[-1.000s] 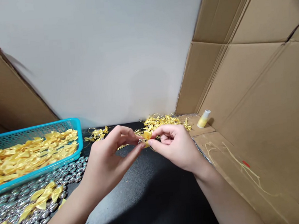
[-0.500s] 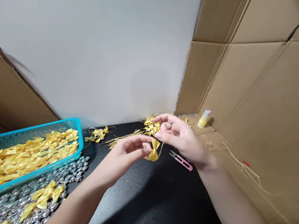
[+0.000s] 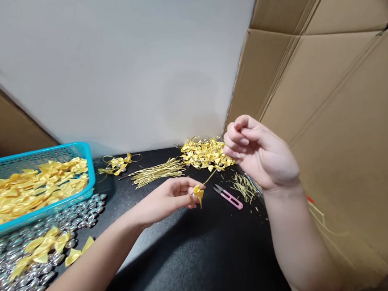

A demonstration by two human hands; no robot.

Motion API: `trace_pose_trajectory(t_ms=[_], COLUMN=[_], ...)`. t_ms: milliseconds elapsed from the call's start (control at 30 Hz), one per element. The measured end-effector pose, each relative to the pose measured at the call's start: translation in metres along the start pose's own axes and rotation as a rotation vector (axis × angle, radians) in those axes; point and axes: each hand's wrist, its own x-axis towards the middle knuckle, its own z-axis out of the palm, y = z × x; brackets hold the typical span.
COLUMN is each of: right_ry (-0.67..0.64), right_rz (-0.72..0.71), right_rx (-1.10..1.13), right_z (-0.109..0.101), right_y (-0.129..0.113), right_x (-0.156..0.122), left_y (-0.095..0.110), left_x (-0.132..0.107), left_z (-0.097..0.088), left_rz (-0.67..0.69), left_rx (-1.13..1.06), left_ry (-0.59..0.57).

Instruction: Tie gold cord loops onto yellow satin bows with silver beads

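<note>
My left hand pinches a small yellow ribbon bow between thumb and fingers, over the black table. From the bow a gold cord runs up and to the right. Raised to the right, my right hand has its fingers curled together; whatever they hold, if anything, is hidden. Below and between the hands lie pink thread snips, blades toward the back left. A heap of finished-looking yellow bows with silver beads sits behind, beside a bundle of gold cords.
At left, a turquoise basket holds many yellow bows. Silver beads spread in front of it, with loose bows on top. Cord scraps lie right of the snips. Cardboard walls the right side.
My right hand has moved up and right, away from the bow, its fingers curling more. The bow has turned in my left hand. The heap and cord scraps are now uncovered.
</note>
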Motion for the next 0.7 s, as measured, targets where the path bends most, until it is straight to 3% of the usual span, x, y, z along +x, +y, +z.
trace_pose_trajectory(t_ms=[233,467,700], right_ry=[0.103,0.048,-0.060], right_rz=[-0.065,-0.121,-0.072], right_rx=[-0.075,-0.169,-0.049], right_z=[-0.005,-0.002,0.017], right_y=[0.002,0.008,0.007], right_x=[0.005,0.002,-0.008], left_y=[0.004,0.001,-0.001], left_x=[0.000,0.002,0.006], left_z=[0.005,0.011,0.011], left_rz=[0.085,0.127,0.086], left_rx=[-0.038,-0.073,-0.078], left_ry=[0.100,0.132,0.310])
